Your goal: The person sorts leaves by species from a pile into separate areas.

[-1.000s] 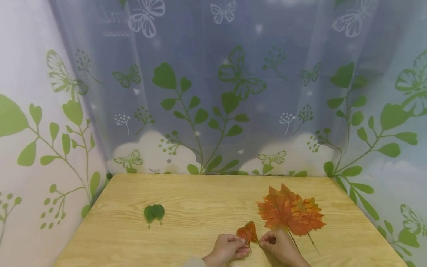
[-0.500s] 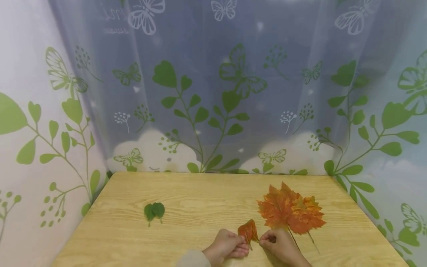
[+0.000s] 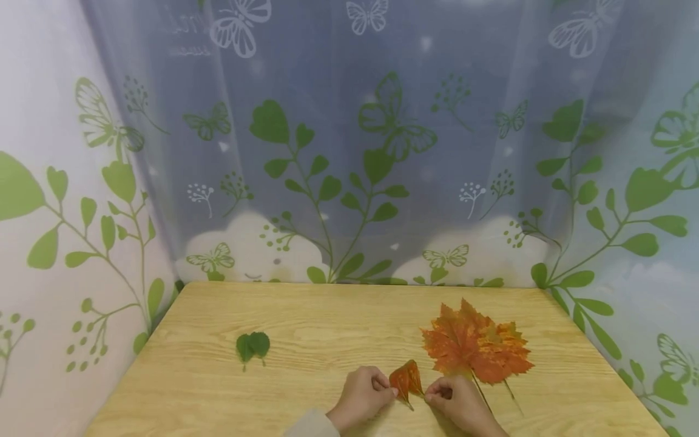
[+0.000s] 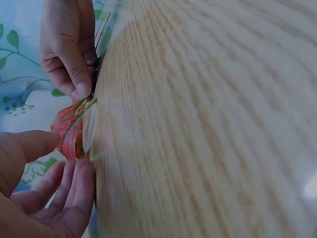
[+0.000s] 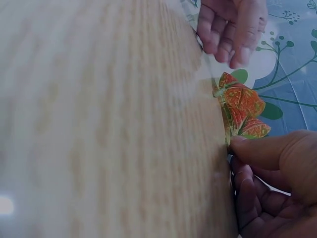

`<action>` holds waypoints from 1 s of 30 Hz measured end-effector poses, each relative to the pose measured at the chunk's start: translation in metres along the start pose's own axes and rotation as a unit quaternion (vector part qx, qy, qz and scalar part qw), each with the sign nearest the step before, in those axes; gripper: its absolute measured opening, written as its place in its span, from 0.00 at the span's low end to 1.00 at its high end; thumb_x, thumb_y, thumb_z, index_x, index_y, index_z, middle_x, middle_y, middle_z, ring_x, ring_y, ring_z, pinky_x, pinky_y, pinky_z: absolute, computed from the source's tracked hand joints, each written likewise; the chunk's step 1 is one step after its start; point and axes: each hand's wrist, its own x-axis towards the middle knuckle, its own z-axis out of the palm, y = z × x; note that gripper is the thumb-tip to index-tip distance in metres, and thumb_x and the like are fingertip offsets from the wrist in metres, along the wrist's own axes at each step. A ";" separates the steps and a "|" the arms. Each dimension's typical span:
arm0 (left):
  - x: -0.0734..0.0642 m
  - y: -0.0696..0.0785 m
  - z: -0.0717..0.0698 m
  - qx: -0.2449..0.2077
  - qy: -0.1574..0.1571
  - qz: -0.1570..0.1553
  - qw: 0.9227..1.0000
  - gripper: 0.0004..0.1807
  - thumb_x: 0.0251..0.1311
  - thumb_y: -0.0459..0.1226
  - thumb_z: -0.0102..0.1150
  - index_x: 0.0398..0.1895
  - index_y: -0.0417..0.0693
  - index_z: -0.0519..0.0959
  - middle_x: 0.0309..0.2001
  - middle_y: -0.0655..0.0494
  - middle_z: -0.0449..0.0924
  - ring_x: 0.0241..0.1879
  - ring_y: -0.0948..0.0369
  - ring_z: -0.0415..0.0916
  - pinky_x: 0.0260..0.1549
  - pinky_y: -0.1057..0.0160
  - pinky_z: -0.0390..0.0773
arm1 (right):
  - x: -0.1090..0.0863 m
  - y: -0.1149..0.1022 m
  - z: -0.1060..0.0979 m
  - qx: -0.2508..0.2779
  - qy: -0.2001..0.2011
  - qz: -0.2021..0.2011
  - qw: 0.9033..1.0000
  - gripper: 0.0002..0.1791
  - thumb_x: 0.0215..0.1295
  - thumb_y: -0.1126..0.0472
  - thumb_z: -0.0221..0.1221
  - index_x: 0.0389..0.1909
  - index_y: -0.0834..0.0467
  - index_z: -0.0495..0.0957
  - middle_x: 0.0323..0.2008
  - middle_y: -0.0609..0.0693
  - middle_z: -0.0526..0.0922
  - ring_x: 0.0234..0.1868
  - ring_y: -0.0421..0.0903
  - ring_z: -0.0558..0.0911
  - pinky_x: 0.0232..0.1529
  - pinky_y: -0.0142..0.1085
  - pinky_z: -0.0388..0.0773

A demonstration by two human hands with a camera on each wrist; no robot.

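Note:
Two small orange-red leaves lie side by side on the wooden table, the left leaf (image 3: 400, 381) overlapping the right leaf (image 3: 415, 377) in the head view. My right hand (image 3: 457, 400) pinches the stem of the right leaf between thumb and fingertips; the right wrist view shows this thumb (image 5: 260, 151) at the stem's end. Beside the left leaf is my left hand (image 3: 364, 391), its fingertips close to the leaf's edge. In the left wrist view the left hand's thumb and fingers (image 4: 74, 198) stand apart, with a reddish leaf (image 4: 72, 131) just beyond them.
Large orange maple leaves (image 3: 475, 346) with long stems lie right of the hands. Two small green leaves (image 3: 253, 347) are at the table's left. Behind the wooden table (image 3: 327, 315) hangs a printed curtain (image 3: 338, 152).
My left hand has let go of the left leaf's stem and shifted slightly left and away from me, uncovering the stem. The right hand keeps its pinch in the same place.

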 end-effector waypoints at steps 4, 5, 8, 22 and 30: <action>0.001 0.006 0.003 0.057 0.006 0.047 0.997 0.20 0.49 0.35 0.72 0.43 0.33 0.78 0.36 0.51 0.77 0.34 0.58 0.73 0.33 0.64 0.78 | -0.002 0.000 -0.001 0.001 0.005 0.002 1.000 0.07 0.58 0.57 0.66 0.30 0.57 0.84 0.26 0.45 0.81 0.26 0.35 0.75 0.27 0.29 0.72; 0.001 0.008 0.005 0.068 0.005 0.056 0.996 0.24 0.48 0.36 0.73 0.47 0.32 0.76 0.39 0.48 0.76 0.37 0.56 0.74 0.36 0.61 0.79 | -0.002 0.000 -0.001 0.001 0.006 0.001 1.000 0.07 0.58 0.57 0.66 0.30 0.57 0.84 0.26 0.45 0.81 0.26 0.35 0.75 0.27 0.29 0.72; 0.003 0.009 0.012 0.105 0.010 0.076 0.991 0.31 0.46 0.37 0.74 0.53 0.30 0.74 0.46 0.44 0.75 0.43 0.50 0.73 0.42 0.56 0.79 | 0.000 0.001 0.000 -0.002 0.010 -0.006 1.000 0.07 0.58 0.57 0.66 0.29 0.57 0.84 0.26 0.45 0.81 0.25 0.34 0.75 0.27 0.29 0.72; 0.013 -0.004 0.026 0.153 0.050 0.090 0.983 0.26 0.49 0.36 0.72 0.51 0.35 0.77 0.46 0.50 0.76 0.45 0.54 0.74 0.46 0.59 0.78 | 0.001 0.001 0.001 -0.008 0.013 -0.011 1.000 0.07 0.59 0.57 0.66 0.29 0.56 0.84 0.25 0.44 0.81 0.25 0.34 0.75 0.26 0.29 0.72; 0.009 -0.003 0.022 0.152 0.050 0.089 0.983 0.25 0.50 0.37 0.72 0.51 0.35 0.77 0.46 0.49 0.76 0.45 0.53 0.74 0.46 0.58 0.78 | 0.000 0.000 0.002 -0.008 0.013 -0.006 1.000 0.07 0.59 0.57 0.66 0.30 0.57 0.85 0.26 0.44 0.82 0.26 0.34 0.76 0.28 0.29 0.73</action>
